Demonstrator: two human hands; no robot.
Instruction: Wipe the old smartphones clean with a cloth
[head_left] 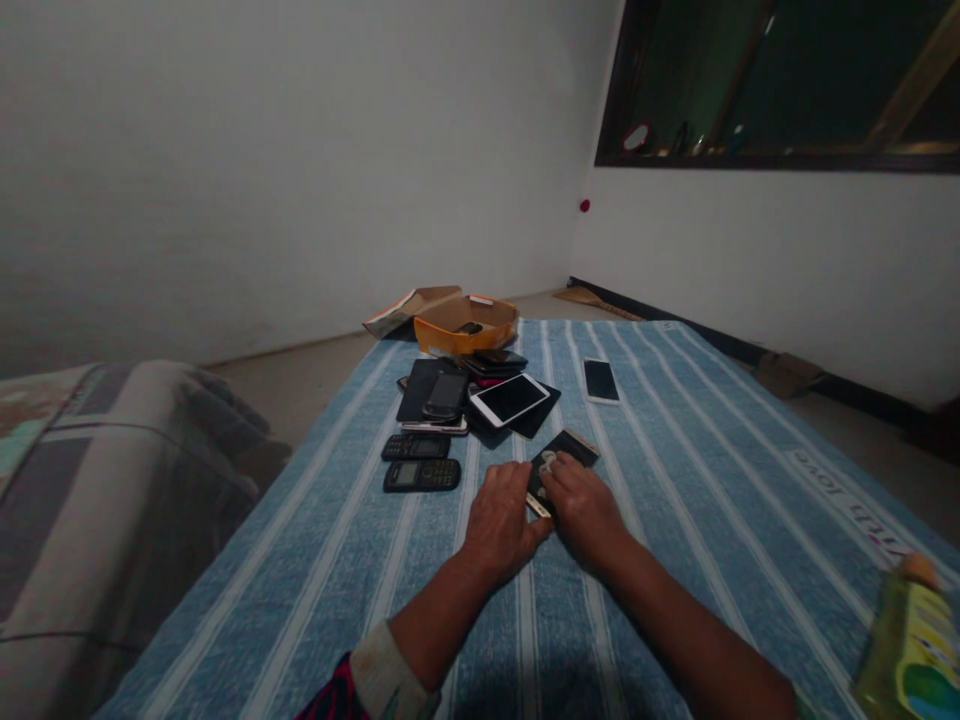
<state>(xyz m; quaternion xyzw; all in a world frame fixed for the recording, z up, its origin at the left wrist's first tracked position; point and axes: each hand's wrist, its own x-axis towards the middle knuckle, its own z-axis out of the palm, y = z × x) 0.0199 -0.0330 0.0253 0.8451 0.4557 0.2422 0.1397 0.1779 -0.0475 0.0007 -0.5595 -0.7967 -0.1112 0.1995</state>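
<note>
The person's two bare hands meet over one dark phone (pixel 570 446) with pale ends, which lies slanted on the blue-and-white striped cloth (pixel 660 600), nearer to the person than the pile. The left hand (pixel 501 518) holds it at its left edge, fingertips on the side and thumb by the lower corner. The right hand (pixel 589 508) has its fingers curled narrow on the phone's face; whether they grip anything cannot be told, and the pale patch beside the fingertips is too small to make out. Just left and beyond lie two keypad phones (pixel 422 475), side by side, each with one small screen. Past them is one loose pile of phones (pixel 420 385), overlapping too much for an exact count; on its right side one white-framed phone (pixel 511 400) with a black screen lies tilted over darker ones. A second white-framed phone (pixel 601 381) lies apart, to the right of the pile. Behind the pile stands one orange box (pixel 450 338), its lid open, with at least one dark item inside. One bottle (pixel 911 645) of yellowish liquid is at the lower right.
</note>
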